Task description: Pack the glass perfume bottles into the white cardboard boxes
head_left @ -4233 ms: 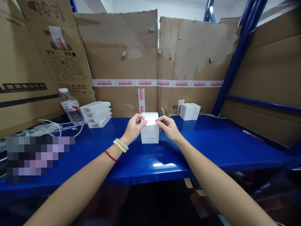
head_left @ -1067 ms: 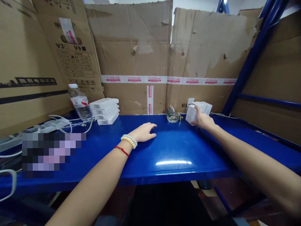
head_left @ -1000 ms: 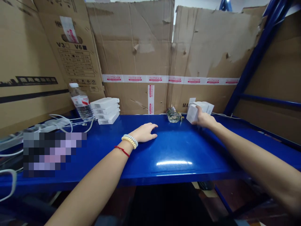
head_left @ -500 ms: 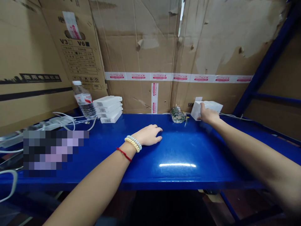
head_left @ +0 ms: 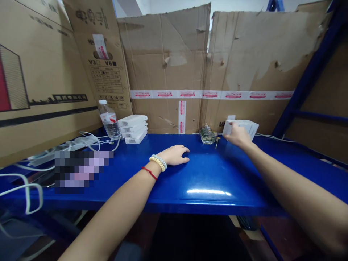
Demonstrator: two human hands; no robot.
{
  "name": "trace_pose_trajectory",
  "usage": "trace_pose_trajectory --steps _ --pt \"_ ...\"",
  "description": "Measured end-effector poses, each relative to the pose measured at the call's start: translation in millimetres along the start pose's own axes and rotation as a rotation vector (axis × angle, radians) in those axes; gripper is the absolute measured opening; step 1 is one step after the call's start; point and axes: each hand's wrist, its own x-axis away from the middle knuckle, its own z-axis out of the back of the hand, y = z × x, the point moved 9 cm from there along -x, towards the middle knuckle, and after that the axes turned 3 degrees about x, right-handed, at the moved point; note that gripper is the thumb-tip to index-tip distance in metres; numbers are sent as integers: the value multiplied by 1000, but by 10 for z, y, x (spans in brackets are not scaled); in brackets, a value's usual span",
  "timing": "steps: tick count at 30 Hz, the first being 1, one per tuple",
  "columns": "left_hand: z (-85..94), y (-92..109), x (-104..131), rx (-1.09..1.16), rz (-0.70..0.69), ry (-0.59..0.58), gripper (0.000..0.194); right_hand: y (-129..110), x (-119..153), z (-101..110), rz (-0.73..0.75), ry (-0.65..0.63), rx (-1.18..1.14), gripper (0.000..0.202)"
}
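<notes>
My left hand point(head_left: 178, 155) rests palm down on the blue table point(head_left: 168, 192), its fingers loosely stretched and nothing in them. At the back right, my right hand point(head_left: 239, 135) has its thumb and fingers around the near left end of a white box point(head_left: 227, 127). More white box surfaces point(head_left: 251, 127) show just behind and to the right of that hand, which partly hides them. Left of the right hand stand several clear glass bottles point(head_left: 208, 136) in a row, with small gold-coloured pieces point(head_left: 218, 141) beside them.
At the back left are a stack of flat white boxes point(head_left: 134, 128) and a water bottle point(head_left: 109, 121). White cables and a power strip point(head_left: 65, 146) lie along the left side, by a blurred-out object point(head_left: 84, 169). Cardboard point(head_left: 163, 72) walls the back.
The view has tilted up and shifted slightly left. My right hand stays at the white boxes with its fingers slightly shifted; my left hand keeps its place on the table.
</notes>
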Motion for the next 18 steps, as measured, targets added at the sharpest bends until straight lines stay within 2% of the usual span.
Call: trace_pose_trajectory --steps 2,4,7,9,11,14,16,18 --pt "26 -39 7 33 2 30 46 -201 111 48 24 76 -145 53" --pt "114 -133 22 56 27 122 42 -438 226 46 100 119 -300 33" --pt "426 -419 125 43 157 406 35 -844 419 -36 359 60 -420 19" --pt "692 -683 284 54 296 626 35 -1001 543 -89 506 8 -433 15" --pt "966 -979 536 83 473 869 42 -1020 604 -116 552 -18 -454 12" --pt "1277 -1348 954 97 695 1177 58 -936 599 -126 509 -27 -505 9" --pt "1401 -1540 1142 110 762 1281 73 -909 585 -146 480 -42 -524 8" --pt "1457 -1735 1218 158 792 1271 74 -931 586 -184 477 -76 -531 8"
